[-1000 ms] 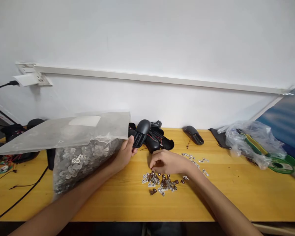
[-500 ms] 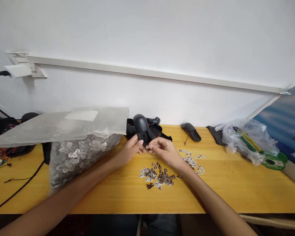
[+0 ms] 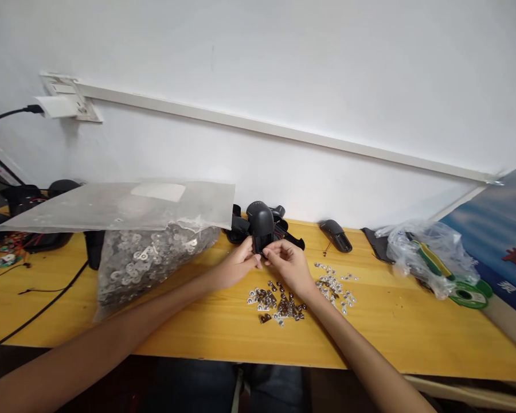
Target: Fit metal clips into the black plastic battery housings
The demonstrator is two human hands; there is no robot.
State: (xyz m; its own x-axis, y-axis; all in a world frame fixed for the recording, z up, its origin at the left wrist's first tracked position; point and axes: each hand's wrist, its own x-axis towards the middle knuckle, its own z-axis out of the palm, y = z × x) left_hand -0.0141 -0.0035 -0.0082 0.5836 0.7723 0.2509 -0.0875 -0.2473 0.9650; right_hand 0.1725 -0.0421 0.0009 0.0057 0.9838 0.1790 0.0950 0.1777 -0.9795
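Note:
My left hand is closed on the lower end of a black plastic housing, which has a rounded top and an open battery compartment facing me. My right hand pinches at the compartment's lower edge. A small metal battery contact is between its fingertips, now mostly hidden by them. Below the hands, a pile of dark and silver metal contacts lies on the table. A second group of silver contacts is spread out right of my right wrist.
On the left, a large clear bag full of metal pieces stands near a black cable. Behind the hands lie more black housings with wires. Another housing, green-yellow pliers and a green spool are to the right.
My right fingertips have brought the metal contact up against the housing's lower end, covering most of it. The housing is held more upright. The whole view has shifted slightly.

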